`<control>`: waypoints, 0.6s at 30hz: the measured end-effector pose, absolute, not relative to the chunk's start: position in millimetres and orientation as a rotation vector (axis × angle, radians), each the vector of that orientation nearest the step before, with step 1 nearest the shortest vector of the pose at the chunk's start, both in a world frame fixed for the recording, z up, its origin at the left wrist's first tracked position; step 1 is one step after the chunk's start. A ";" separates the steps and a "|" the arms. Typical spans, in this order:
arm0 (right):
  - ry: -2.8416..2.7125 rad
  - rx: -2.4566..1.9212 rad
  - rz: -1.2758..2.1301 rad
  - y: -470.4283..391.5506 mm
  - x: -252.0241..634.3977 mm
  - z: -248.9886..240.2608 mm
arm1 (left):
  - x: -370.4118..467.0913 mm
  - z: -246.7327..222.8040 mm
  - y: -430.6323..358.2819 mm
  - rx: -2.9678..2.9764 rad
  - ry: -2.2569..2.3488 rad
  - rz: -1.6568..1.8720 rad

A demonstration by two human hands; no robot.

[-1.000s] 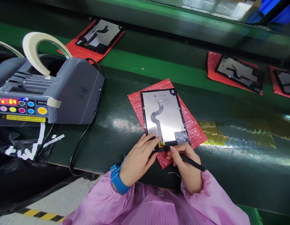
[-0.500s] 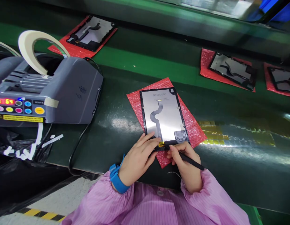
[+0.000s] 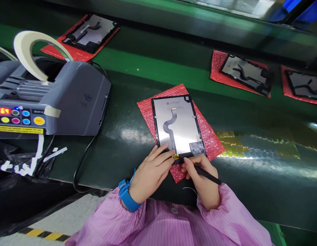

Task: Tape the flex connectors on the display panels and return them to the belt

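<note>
Panel: a flat, silver-backed rectangle in a black frame (image 3: 185,133), lying on a red bubble-wrap sheet (image 3: 209,141) close to the near edge of the glossy dark green tabletop (image 3: 117,153)
Ribbon: a grey, S-curved flat cable (image 3: 172,138) running down the panel towards a small shiny yellow patch (image 3: 176,156) at its near edge
Left hand (image 3: 149,174): fingers stretched out, unclenched, resting over the panel's near left corner
Right hand (image 3: 206,189): fingers grasping a slim black pen-shaped tool (image 3: 209,176), its tip beside the yellow patch; contact cannot be told
Dispenser: a grey tape machine with a red display (image 3: 79,99), at the tabletop's left
Other panel: a similar silver-and-black rectangle (image 3: 247,73) towards the far edge, right
</note>
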State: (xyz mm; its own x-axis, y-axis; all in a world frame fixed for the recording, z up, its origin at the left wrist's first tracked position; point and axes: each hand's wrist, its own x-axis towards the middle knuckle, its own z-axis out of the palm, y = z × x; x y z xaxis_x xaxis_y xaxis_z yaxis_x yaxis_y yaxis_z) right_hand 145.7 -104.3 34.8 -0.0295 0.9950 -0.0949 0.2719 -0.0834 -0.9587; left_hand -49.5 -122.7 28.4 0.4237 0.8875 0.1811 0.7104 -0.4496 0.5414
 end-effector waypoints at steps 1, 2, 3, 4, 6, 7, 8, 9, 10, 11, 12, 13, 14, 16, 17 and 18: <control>-1.377 -1.458 1.172 -103.9 145.4 35.3 | -49.4 27.4 -123.0 2.320 1.373 0.621; -1.339 -1.455 1.178 -103.5 145.2 35.9 | -48.8 26.2 -123.4 2.337 1.383 0.610; -1.288 -1.448 1.182 -103.3 145.2 36.6 | -47.5 25.0 -123.6 2.350 1.392 0.602; -1.234 -1.435 1.186 -103.2 145.2 37.3 | -45.4 24.0 -123.7 2.360 1.404 0.596; -1.158 -1.396 1.195 -103.8 145.7 38.6 | -39.3 23.3 -123.9 2.361 1.440 0.589; -1.143 -1.375 1.200 -104.5 146.3 39.2 | -35.9 23.9 -124.2 2.349 1.465 0.585; -1.140 -1.357 1.207 -105.5 147.2 39.5 | -33.0 25.2 -124.8 2.327 1.488 0.588; -1.137 -1.344 1.216 -106.8 148.5 39.6 | -31.1 26.9 -126.0 2.296 1.492 0.597; -1.132 -1.333 1.224 -108.3 150.0 39.3 | -31.0 28.8 -127.8 2.250 1.471 0.620; -1.125 -1.325 1.232 -109.8 151.6 38.7 | -33.2 30.7 -130.3 2.179 1.426 0.665; -1.118 -1.316 1.242 -111.3 153.4 37.8 | -38.0 32.3 -133.6 2.074 1.372 0.743; -1.112 -1.305 1.253 -112.6 155.0 36.7 | -45.6 33.5 -137.9 1.925 1.321 0.862; -1.106 -1.288 1.267 -113.7 156.4 35.6 | -55.9 34.7 -143.0 1.732 1.284 1.025; -1.098 -1.244 1.302 -115.5 158.1 33.9 | -83.5 37.6 -154.7 1.239 1.245 1.401; -1.098 -1.223 1.321 -116.3 158.4 33.6 | -99.5 40.1 -160.5 0.972 1.234 1.585; -1.103 -1.202 1.339 -117.1 158.4 33.5 | -115.9 43.3 -165.5 0.726 1.225 1.729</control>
